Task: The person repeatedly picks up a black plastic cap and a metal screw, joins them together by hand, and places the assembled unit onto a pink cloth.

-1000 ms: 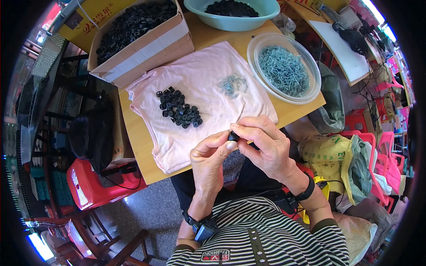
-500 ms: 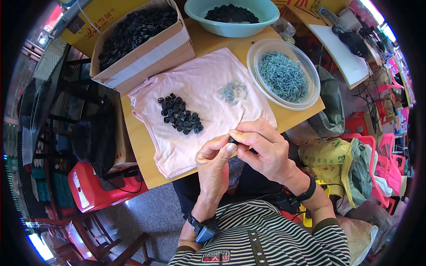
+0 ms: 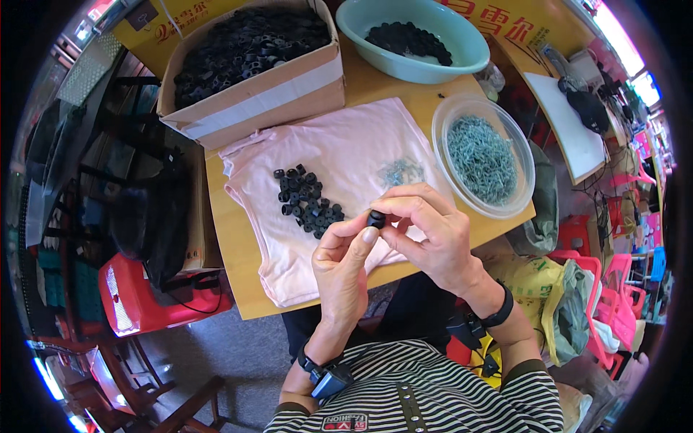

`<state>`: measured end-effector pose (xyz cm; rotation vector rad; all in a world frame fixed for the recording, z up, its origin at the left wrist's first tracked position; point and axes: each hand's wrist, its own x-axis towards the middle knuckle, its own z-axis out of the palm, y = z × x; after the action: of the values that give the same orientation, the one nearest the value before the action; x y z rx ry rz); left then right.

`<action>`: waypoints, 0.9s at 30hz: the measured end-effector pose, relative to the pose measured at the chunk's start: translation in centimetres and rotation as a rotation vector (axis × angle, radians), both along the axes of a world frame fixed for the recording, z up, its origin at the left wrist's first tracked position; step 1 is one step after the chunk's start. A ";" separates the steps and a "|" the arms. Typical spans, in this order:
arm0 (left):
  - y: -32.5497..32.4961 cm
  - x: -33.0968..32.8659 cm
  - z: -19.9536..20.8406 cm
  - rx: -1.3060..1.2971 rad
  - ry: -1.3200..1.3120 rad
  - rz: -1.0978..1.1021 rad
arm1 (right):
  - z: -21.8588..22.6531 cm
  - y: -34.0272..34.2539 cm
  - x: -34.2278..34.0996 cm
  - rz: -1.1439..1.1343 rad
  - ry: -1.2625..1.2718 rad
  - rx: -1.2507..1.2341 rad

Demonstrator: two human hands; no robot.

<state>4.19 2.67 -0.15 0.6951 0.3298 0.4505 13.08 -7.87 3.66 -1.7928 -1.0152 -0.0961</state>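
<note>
Between my two hands is a small, round black plastic part [image 3: 375, 219], above the near edge of the pink cloth [image 3: 339, 133]. My left hand [image 3: 342, 265] pinches it from the left between thumb and fingertips. From the right, my right hand [image 3: 435, 234] closes its thumb and fingers on the same part; whether a screw is in these fingers is hidden. On the cloth, just beyond my left hand, lies a loose pile of similar black parts [image 3: 309, 203]. A small heap of silvery screws [image 3: 402, 172] lies beyond my right hand.
A round clear tub [image 3: 528, 189] full of screws stands at the table's right side. A cardboard box [image 3: 271, 99] of black parts is at the back left, a pale green basin [image 3: 462, 66] with more at the back. A red stool [image 3: 155, 307] stands left of the table [image 3: 249, 299].
The black part now shows more plainly between my fingertips, and both hands still grip it. The view has shifted, so the table things appear lower and further right.
</note>
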 end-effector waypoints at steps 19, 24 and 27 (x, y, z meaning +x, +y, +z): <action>10.6 -1.1 -1.7 1.116 0.576 0.104 | 3.5 3.7 15.5 -0.459 -0.332 -0.206; 10.1 -0.7 -1.4 1.168 0.569 0.076 | -1.5 7.8 8.4 0.113 -0.098 -0.254; 9.1 -0.4 -1.6 1.208 0.529 0.043 | -4.9 10.4 7.4 0.175 -0.092 -0.197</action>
<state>3.79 11.80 -1.77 2.0055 0.5659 0.4807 20.50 2.49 -1.28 -1.8809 -1.2802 0.0314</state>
